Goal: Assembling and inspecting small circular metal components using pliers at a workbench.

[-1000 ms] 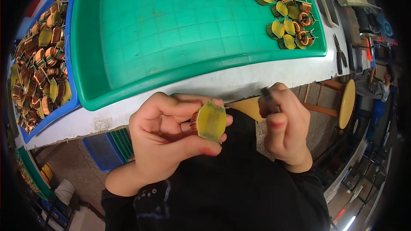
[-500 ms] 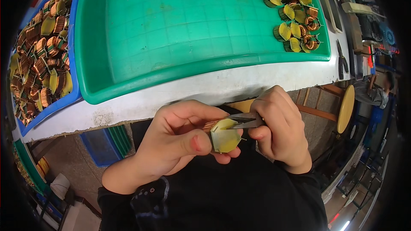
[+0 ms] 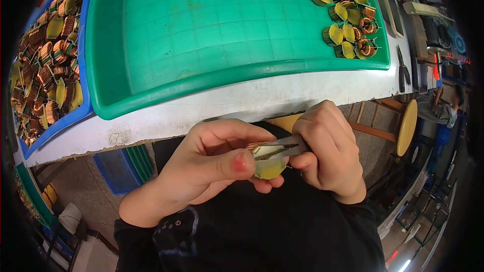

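Observation:
My left hand [image 3: 209, 158] is closed around a copper-wound toroidal coil with a yellow-green plate [image 3: 269, 169], held in front of my body just off the table's near edge. The thumb presses on the plate's near left side. My right hand [image 3: 328, 152] is wrapped around a pair of pointed-nose pliers [image 3: 298, 145], whose handles are hidden in the fist. Their jaws point left and lie over the far side of the plate, with a gap between the tips. Whether they grip a wire there, I cannot tell.
A large green tray [image 3: 201, 81] on the white table [image 3: 242, 94] has several similar coils [image 3: 348, 32] along its right side. At the left, a blue bin [image 3: 86, 78] is heaped with more coils. Another pair of pliers [image 3: 403, 73] lies right of the tray. A wooden stool [image 3: 407, 127] stands beyond.
The coil has tilted in my left hand, so its plate shows at a flatter angle. The pliers' jaws have shifted slightly left over the plate.

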`<state>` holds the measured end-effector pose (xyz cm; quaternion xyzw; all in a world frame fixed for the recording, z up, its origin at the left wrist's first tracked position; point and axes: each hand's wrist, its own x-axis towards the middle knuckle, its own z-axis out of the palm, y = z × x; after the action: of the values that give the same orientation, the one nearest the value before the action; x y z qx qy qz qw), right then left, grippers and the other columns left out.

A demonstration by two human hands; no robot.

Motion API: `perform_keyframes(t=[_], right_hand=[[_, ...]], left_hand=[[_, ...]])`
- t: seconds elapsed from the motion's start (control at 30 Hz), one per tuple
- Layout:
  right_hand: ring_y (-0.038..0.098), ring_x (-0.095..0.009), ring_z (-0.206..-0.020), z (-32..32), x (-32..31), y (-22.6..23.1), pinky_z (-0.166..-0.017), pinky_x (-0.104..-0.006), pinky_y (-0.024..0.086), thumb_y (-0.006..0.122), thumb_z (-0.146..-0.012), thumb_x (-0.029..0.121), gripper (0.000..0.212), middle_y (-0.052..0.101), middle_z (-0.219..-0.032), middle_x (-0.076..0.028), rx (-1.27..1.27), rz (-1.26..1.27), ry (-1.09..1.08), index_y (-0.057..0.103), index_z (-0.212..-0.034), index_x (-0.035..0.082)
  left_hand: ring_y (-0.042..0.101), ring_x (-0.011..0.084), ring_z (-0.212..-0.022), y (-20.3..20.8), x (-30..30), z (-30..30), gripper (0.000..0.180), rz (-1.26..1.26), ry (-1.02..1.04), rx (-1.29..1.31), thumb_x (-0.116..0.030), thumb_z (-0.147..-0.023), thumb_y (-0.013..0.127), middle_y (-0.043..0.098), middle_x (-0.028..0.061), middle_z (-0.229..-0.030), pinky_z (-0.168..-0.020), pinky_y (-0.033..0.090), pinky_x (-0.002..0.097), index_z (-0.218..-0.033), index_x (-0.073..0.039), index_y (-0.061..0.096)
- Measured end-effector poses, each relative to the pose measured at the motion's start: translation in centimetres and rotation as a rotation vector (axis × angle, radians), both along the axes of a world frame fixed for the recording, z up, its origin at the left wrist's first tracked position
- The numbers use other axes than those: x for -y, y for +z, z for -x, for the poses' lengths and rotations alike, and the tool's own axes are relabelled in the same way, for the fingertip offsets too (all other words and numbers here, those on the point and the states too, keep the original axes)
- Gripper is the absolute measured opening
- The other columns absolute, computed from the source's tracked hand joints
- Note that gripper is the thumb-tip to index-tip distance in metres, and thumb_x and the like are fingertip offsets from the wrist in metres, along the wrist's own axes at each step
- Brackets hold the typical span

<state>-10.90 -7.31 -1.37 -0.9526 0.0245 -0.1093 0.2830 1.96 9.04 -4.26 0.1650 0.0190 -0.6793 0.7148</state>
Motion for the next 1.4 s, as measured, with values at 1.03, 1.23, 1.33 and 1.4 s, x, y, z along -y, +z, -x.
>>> perform_keyframes(t=[1.03,1.23,1.33,1.4], right_hand=[[0.042,-0.022,-0.058,-0.3,-0.2,-0.8,-0.053,-0.0301,0.040,0.060,-0.085,0.029,0.028,0.044,-0.070,-0.008,-0.011,0.263,-0.065,0.050,-0.078,0.003],[0.043,-0.023,-0.059,-0.3,-0.6,-0.2,-0.055,-0.0303,0.040,0.059,-0.085,0.028,0.027,0.046,-0.073,-0.009,-0.087,0.198,-0.133,0.051,-0.081,0.002],[0.043,-0.024,-0.061,-0.3,-0.6,-0.1,-0.056,-0.0305,0.040,0.059,-0.086,0.026,0.026,0.047,-0.073,-0.010,-0.057,0.014,-0.185,0.052,-0.083,0.002],[0.043,-0.024,-0.062,-0.3,-0.7,-0.1,-0.057,-0.0307,0.040,0.058,-0.086,0.025,0.025,0.048,-0.074,-0.010,-0.028,-0.175,-0.238,0.053,-0.086,0.001]], left_hand=[[0.062,0.0245,-0.094,-0.3,0.9,1.9,0.046,-0.021,0.410,0.803,0.017,-0.074,0.063,0.053,0.0215,-0.115,-0.086,0.052,0.0305,-0.116,0.009,0.046],[0.062,0.0250,-0.093,-0.4,0.9,1.1,0.045,0.018,0.336,0.806,0.017,-0.074,0.063,0.056,0.0218,-0.111,-0.084,0.053,0.0307,-0.115,0.010,0.045],[0.064,0.0264,-0.085,0.0,1.1,1.1,0.045,-0.035,0.338,0.794,0.015,-0.074,0.063,0.055,0.0250,-0.113,-0.078,0.055,0.0306,-0.114,0.007,0.044],[0.066,0.0278,-0.076,0.2,1.2,1.2,0.045,-0.093,0.336,0.780,0.013,-0.074,0.064,0.053,0.0283,-0.116,-0.071,0.057,0.0305,-0.113,0.005,0.043]])
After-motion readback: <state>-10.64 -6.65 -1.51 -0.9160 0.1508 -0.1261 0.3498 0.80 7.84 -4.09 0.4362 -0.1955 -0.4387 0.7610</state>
